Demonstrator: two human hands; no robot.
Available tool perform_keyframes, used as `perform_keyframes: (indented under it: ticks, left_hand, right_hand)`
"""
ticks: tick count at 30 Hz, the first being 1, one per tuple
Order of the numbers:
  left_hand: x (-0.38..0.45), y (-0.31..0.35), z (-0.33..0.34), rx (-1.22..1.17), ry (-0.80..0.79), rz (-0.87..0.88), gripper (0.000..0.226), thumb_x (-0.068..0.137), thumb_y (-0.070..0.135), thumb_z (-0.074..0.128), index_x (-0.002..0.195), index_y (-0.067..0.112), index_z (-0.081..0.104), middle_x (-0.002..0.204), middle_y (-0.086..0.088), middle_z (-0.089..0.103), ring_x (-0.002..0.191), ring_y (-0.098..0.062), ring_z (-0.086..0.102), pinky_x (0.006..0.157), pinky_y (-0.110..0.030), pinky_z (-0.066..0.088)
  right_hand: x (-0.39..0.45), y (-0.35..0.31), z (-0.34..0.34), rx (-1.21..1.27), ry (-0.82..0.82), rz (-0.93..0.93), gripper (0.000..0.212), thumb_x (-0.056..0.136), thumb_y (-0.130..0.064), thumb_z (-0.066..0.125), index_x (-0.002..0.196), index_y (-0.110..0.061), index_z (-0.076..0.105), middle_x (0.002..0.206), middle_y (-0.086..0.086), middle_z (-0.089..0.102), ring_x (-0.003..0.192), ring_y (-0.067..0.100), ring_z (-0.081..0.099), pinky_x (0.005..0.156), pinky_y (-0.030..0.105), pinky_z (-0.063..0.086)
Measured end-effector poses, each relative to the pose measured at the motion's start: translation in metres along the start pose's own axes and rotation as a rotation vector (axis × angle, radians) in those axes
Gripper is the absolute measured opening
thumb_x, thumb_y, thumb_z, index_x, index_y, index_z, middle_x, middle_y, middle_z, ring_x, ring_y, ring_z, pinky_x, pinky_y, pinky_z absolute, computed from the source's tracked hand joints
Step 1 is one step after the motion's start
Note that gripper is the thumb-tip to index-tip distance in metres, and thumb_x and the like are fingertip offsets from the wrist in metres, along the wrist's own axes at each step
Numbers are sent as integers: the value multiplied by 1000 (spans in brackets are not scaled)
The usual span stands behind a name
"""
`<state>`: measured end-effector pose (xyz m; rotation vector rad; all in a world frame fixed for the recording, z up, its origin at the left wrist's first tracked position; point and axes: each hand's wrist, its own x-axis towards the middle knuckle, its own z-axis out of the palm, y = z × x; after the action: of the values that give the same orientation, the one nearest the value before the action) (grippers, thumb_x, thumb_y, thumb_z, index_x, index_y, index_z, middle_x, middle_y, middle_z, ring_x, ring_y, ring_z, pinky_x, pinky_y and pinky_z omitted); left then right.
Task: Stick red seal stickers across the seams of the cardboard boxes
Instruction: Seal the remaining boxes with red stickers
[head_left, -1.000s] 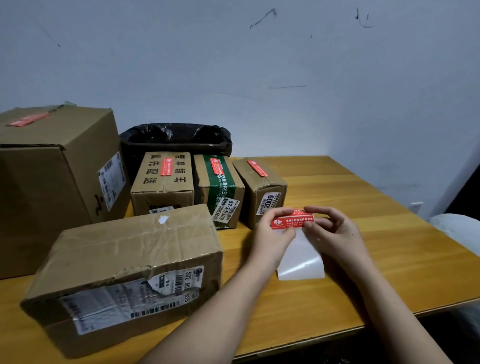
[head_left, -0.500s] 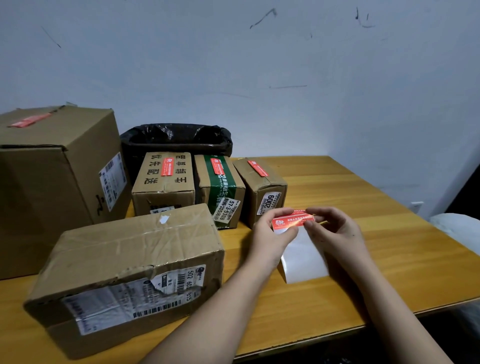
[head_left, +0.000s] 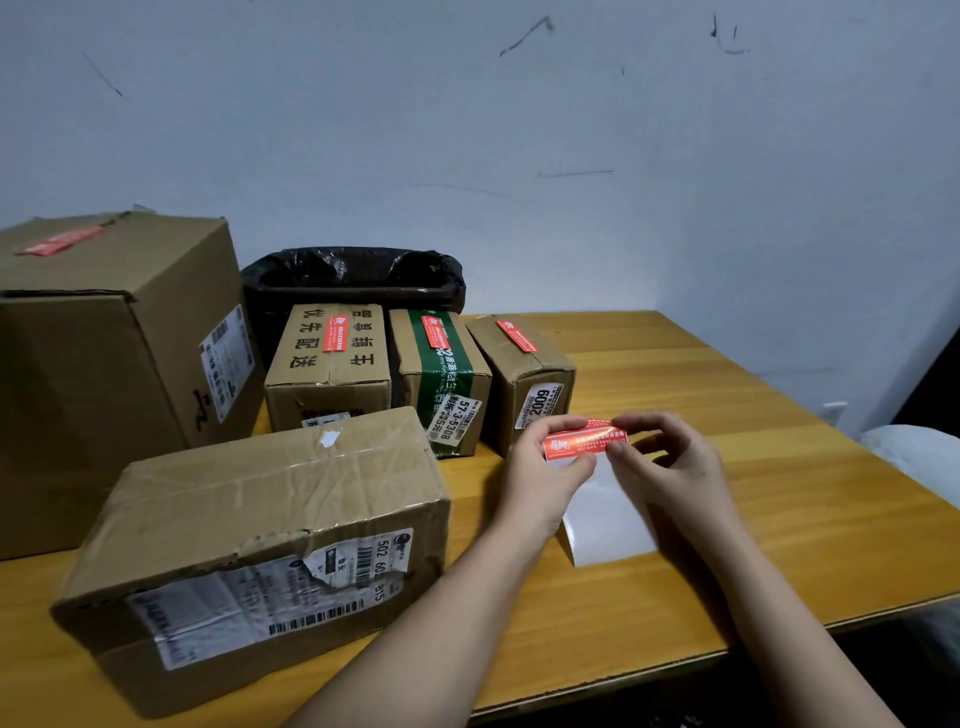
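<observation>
Both hands work a red seal sticker (head_left: 584, 442) above the table (head_left: 779, 493), at the top of a white backing sheet (head_left: 605, 514). Left hand (head_left: 540, 467) pinches its left end with the sheet; right hand (head_left: 670, 462) pinches the right end, fingers curled. Judgement: the step is the peel. Lift one corner slowly, keep the adhesive off the fingertips, hold the strip flat (curl invites sticking to itself). The near cardboard box (head_left: 270, 530) shows no red seal; four boxes behind do.

Head-worn view, looking forward and down, table (head_left: 727, 374) near
</observation>
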<state>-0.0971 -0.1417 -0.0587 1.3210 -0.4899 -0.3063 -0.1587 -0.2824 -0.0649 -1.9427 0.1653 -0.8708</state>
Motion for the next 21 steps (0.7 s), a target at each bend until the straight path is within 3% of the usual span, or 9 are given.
perform_keyframes:
  ticks: [4, 7, 14, 17, 21]
  left_hand:
    - [1, -1, 0, 10, 16, -19, 34, 82, -5, 66, 101, 23, 63, 106, -4, 67, 91, -11, 63, 81, -23, 51]
    - [2, -3, 0, 14, 21, -18, 34, 82, -3, 68, 103, 23, 63, 108, -6, 68, 91, -10, 63, 77, -16, 49]
    - [4, -9, 2, 118, 31, -2, 32, 81, 1, 70, 107, 20, 65, 107, -1, 67, 98, -15, 63, 83, -24, 50]
    - [4, -9, 2, 151, 34, -2, 32, 81, 4, 70, 108, 20, 65, 105, 3, 66, 95, -11, 63, 84, -25, 50]
    - [6, -14, 1, 271, 47, 2, 32, 78, 17, 74, 103, 34, 64, 103, 9, 68, 93, -9, 64, 85, -31, 53]
  right_hand:
    - [-1, 0, -1, -240, 42, -158, 28, 78, -12, 77, 92, -35, 67, 97, -9, 61, 75, 9, 60, 62, 10, 40]
    - [0, -1, 1, -315, 43, -212, 31, 79, -11, 76, 90, -38, 66, 95, -12, 60, 76, 10, 60, 61, 11, 40]
    - [-1, -2, -1, -346, 107, -300, 19, 78, 0, 74, 82, -18, 70, 88, -5, 60, 83, 5, 59, 68, 8, 37]
    - [-1, -4, 0, -406, 97, -388, 5, 84, -10, 65, 85, -15, 67, 86, -5, 60, 83, 9, 58, 70, 12, 37]
    - [-4, -8, 1, -478, 125, -514, 10, 86, -17, 56, 84, -11, 65, 83, -4, 60, 78, 11, 54, 68, 19, 38]
